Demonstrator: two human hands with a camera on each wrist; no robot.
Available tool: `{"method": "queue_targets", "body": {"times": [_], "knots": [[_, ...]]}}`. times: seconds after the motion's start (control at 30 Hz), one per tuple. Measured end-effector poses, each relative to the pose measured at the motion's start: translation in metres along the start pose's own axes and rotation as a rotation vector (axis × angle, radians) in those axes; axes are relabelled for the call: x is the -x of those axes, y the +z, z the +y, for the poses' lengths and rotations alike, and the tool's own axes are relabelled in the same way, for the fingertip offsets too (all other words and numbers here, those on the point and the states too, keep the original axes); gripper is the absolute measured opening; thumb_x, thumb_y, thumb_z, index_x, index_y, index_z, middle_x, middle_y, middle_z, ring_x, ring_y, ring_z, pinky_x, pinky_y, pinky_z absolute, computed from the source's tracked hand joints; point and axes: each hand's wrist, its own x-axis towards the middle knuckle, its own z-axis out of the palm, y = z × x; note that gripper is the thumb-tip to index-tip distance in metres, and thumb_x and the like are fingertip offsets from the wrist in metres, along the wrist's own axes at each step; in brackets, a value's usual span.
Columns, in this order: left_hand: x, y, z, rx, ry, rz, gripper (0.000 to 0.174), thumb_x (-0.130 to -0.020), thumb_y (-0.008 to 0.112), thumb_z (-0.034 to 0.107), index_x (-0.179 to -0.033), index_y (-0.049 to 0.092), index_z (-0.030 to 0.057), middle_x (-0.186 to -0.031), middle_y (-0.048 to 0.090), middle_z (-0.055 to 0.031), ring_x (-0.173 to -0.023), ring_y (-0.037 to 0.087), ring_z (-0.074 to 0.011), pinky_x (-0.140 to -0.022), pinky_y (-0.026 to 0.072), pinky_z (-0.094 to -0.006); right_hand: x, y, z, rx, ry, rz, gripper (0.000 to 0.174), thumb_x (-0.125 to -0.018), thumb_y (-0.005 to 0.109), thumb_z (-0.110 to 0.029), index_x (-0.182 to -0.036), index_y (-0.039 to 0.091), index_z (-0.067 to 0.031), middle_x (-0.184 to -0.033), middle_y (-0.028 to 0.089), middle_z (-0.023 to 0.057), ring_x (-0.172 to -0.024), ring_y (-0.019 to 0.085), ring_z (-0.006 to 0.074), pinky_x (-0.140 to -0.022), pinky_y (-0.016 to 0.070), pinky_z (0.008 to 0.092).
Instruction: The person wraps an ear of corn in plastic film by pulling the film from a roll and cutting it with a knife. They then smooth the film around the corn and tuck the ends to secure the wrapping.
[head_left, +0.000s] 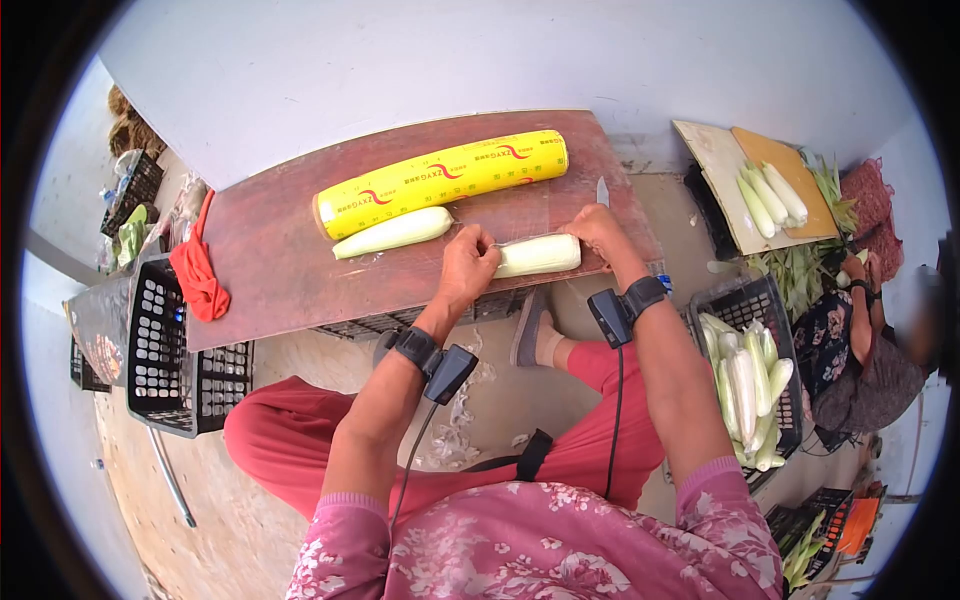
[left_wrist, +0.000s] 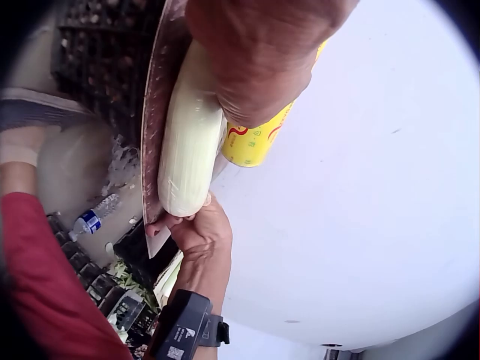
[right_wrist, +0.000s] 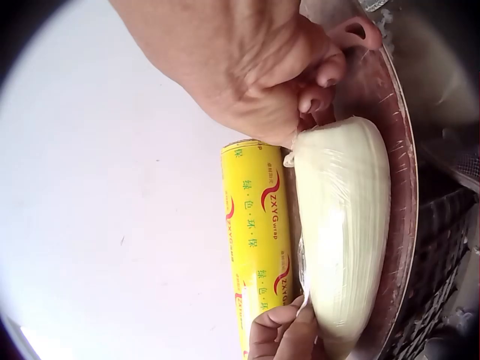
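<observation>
Against a pale wall [head_left: 400, 60], the red table [head_left: 265, 270] carries a film-wrapped corn ear [head_left: 541, 256] near its front edge. The left hand [head_left: 468, 265] pinches film [right_wrist: 304, 291] beside it; the right hand [head_left: 598, 234] grips its end. Likely firm but slick, it is best held round the middle.

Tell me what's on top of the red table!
A yellow roll, a pale vegetable beside it, a held vegetable in clear film, a knife blade, and a red cloth over one edge. What's under the yellow roll is hidden.
</observation>
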Motion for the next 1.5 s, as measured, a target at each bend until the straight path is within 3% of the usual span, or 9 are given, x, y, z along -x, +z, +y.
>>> {"method": "queue_targets", "body": {"times": [0.07,0.27,0.47,0.57,0.67,0.83,1.03,1.23,1.5], "knots": [[-0.002,0.000,-0.001,0.059,0.020,-0.031,0.005,-0.081,0.059,0.001,-0.086,0.059,0.0017,-0.078,0.056,-0.0052,-0.071,0.054,-0.0168,-0.069,0.0475,-0.0293,-0.009,0.002,0.007,-0.001,-0.016,-0.017,0.035,-0.074,0.082,-0.031,-0.069,0.062,-0.0029,-0.053,0.051,0.0070,-0.038,0.043,0.0173,-0.034,0.0338,0.0437],[-0.008,-0.002,-0.015,-0.091,0.307,-0.190,0.038,-0.084,0.051,-0.006,-0.112,0.070,0.0102,-0.085,0.054,-0.0073,-0.082,0.054,-0.0207,-0.082,0.0458,-0.0291,-0.044,0.001,0.018,0.141,0.170,-0.092,0.040,-0.070,0.085,-0.032,-0.070,0.068,0.0037,-0.061,0.063,0.0120,-0.048,0.057,0.0242,-0.043,0.0436,0.0435],[-0.008,0.000,-0.015,-0.182,0.303,-0.223,0.040,-0.084,0.050,-0.005,-0.112,0.073,0.0130,-0.090,0.056,-0.0141,-0.090,0.056,-0.0293,-0.086,0.0459,-0.0354,-0.055,0.010,0.039,0.273,-0.197,0.210,0.042,-0.070,0.087,-0.036,-0.064,0.063,-0.0022,-0.053,0.060,0.0110,-0.042,0.054,0.0179,-0.044,0.0464,0.0365],[-0.006,-0.001,-0.016,-0.196,0.313,-0.194,0.038,-0.084,0.049,-0.003,-0.111,0.072,0.0098,-0.091,0.056,-0.0162,-0.091,0.055,-0.0322,-0.087,0.0458,-0.0380,-0.039,-0.001,0.027,0.239,-0.056,0.142,0.039,-0.070,0.086,-0.036,-0.072,0.068,-0.0019,-0.067,0.068,0.0151,-0.056,0.066,0.0208,-0.055,0.0521,0.0348],[-0.004,-0.002,-0.013,-0.186,0.318,-0.171,0.035,-0.083,0.049,-0.002,-0.110,0.071,0.0055,-0.092,0.057,-0.0183,-0.092,0.055,-0.0348,-0.087,0.0457,-0.0409,-0.043,0.002,0.045,0.509,-0.131,0.427,0.034,-0.072,0.084,-0.032,-0.080,0.069,-0.0026,-0.081,0.072,0.0153,-0.068,0.069,0.0278,-0.064,0.0545,0.0386],[-0.007,-0.003,-0.014,-0.187,0.322,-0.175,0.032,-0.081,0.049,-0.001,-0.105,0.069,0.0002,-0.092,0.057,-0.0202,-0.093,0.056,-0.0367,-0.087,0.0461,-0.0431,-0.028,-0.016,0.046,0.194,-0.257,0.445,0.033,-0.075,0.080,-0.030,-0.095,0.069,-0.0072,-0.095,0.071,0.0138,-0.085,0.067,0.0334,-0.077,0.0530,0.0445],[-0.003,-0.003,-0.020,-0.179,0.322,-0.158,0.030,-0.081,0.047,-0.001,-0.102,0.068,-0.0016,-0.089,0.056,-0.0188,-0.092,0.056,-0.0350,-0.086,0.0464,-0.0407,0.065,-0.002,-0.014,0.429,-1.008,0.048,0.046,-0.069,0.082,-0.023,-0.109,0.062,-0.0135,-0.113,0.062,0.0043,-0.111,0.056,0.0239,-0.089,0.0416,0.0410],[-0.002,-0.006,-0.020,-0.460,0.314,-0.065,0.019,-0.081,0.049,0.002,-0.088,0.066,-0.0004,-0.092,0.058,-0.0196,-0.095,0.055,-0.0376,-0.087,0.0466,-0.0436,0.049,0.021,-0.009,0.717,-0.881,-0.033,0.073,-0.063,0.086,-0.023,-0.126,0.050,-0.0182,-0.119,0.054,0.0016,-0.116,0.048,0.0249,-0.090,0.0317,0.0487],[0.040,-0.026,0.005,-0.528,0.049,0.134,0.022,-0.081,0.056,0.003,-0.103,0.059,0.0027,-0.100,0.058,-0.0185,-0.098,0.058,-0.0392,-0.083,0.0497,-0.0457,0.042,0.018,-0.018,0.769,-0.832,-0.128,0.066,-0.067,0.084,-0.021,-0.123,0.049,-0.0156,-0.118,0.054,0.0057,-0.116,0.049,0.0287,-0.091,0.0343,0.0530]]}}
